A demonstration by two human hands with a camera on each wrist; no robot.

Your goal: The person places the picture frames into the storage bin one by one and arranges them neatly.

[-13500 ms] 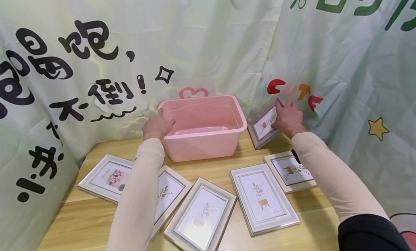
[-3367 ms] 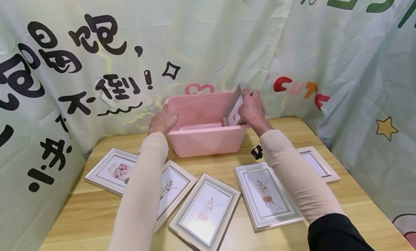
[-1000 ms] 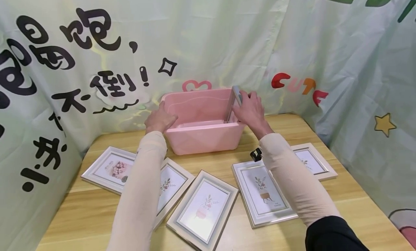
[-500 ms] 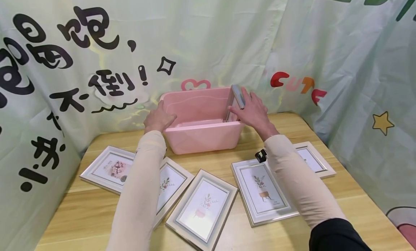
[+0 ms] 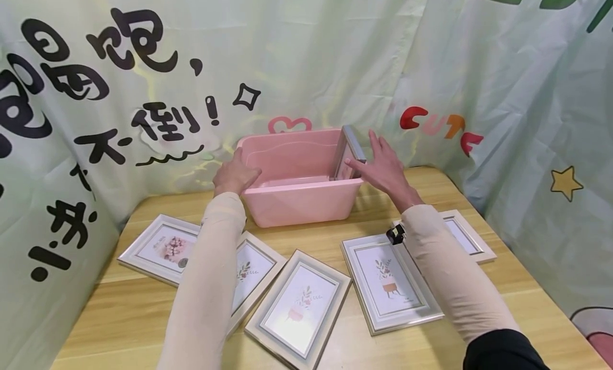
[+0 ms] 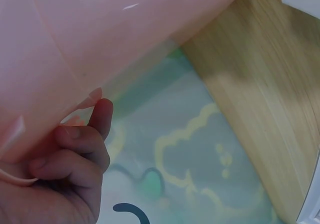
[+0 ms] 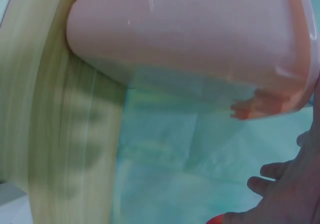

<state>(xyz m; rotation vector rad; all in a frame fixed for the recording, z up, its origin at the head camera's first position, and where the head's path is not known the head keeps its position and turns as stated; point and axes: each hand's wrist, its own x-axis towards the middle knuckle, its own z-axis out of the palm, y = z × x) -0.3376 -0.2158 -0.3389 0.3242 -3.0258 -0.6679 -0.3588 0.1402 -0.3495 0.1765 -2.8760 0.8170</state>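
Observation:
A pink plastic bin (image 5: 299, 205) stands at the back of the table. My left hand (image 5: 234, 175) grips its left rim; in the left wrist view, curled fingers (image 6: 80, 154) hook under that rim. Inside the bin, at its right end, a picture frame (image 5: 351, 146) stands on edge, leaning on the right wall, its top above the rim. My right hand (image 5: 383, 167) is spread beside it, thumb near the frame's front edge and fingers apart from it. In the right wrist view the right hand (image 7: 285, 194) lies outside the bin wall, holding nothing.
Several picture frames lie face up on the wooden table (image 5: 124, 311): a flower one (image 5: 167, 247) at left, a tilted one (image 5: 251, 274), a middle one (image 5: 299, 309), a right one (image 5: 390, 285), and one partly under the right sleeve (image 5: 462, 234). A printed curtain (image 5: 306, 56) hangs behind.
The right hand has carried a frame from beside the bin into its right end, then let go, opened its fingers and drawn off to the right. The left hand keeps its hold on the rim.

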